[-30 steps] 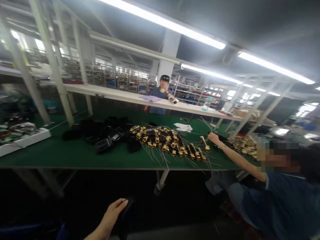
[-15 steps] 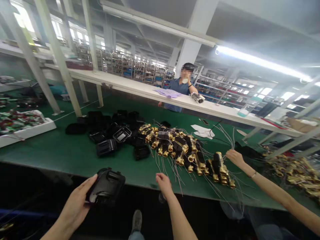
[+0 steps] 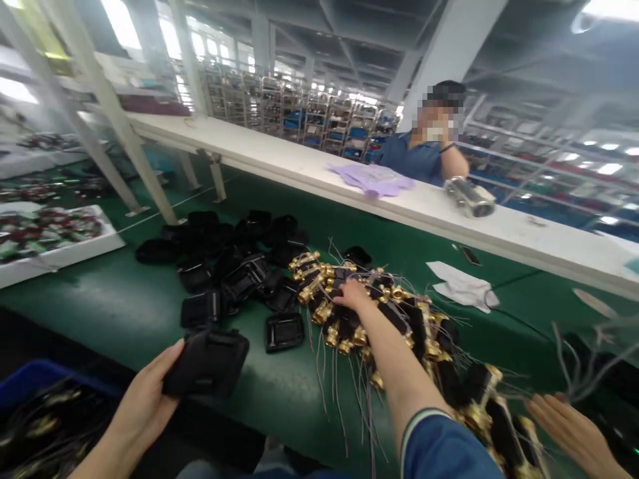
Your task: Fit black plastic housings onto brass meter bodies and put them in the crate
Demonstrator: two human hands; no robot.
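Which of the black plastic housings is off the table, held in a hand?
The black housing gripped by the left hand at the table's near edge; the others lie on the green table.

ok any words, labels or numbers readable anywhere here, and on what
None can be read.
Black housing in the left hand: no marking shows.
Brass valves under the right hand: no print visible.
Purple sheet and white paper: too blurred to tell.
Far racks: too small.
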